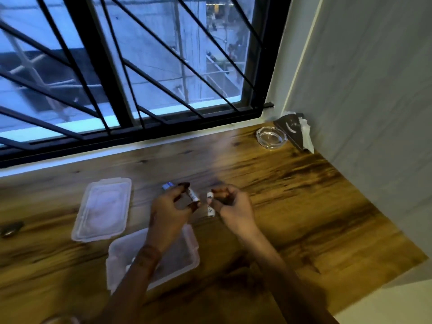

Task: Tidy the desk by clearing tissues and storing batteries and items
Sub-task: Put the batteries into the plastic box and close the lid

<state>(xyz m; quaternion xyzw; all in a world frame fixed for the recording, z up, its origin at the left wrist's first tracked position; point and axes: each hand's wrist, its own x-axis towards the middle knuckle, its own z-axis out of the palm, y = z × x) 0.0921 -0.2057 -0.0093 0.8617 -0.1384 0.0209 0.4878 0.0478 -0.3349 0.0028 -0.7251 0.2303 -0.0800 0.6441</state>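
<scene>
Desk under the barred window, items from left to right. A dark, blurred object (10, 228) is lying at the far left edge of the wooden desk (304, 206); what it is cannot be told. A clear plastic lid (101, 209) is lying flat beside it, well apart from the edge object. A clear plastic container (182, 253) is sitting open just nearer the person, its corner close to the lid, the left forearm crossing over it. A small blue-and-white item (167, 185), probably another battery, is lying on the desk just beyond the left hand. The left hand (171, 210) is hovering above the far rim of the container, thumb and forefinger pinching a battery (193, 194) that is tilting up and to the left. A second battery (210, 204) is standing nearly upright between the two hands, the right hand (233, 205) gripping it with thumb and curled fingers at its upper end; whether its lower end is touching the wood cannot be told. A glass ashtray (271, 137) is sitting near the far right corner. A dark tissue packet (293, 129) is leaning against the wall just beside the ashtray, white tissues (306, 134) sticking out of it.
</scene>
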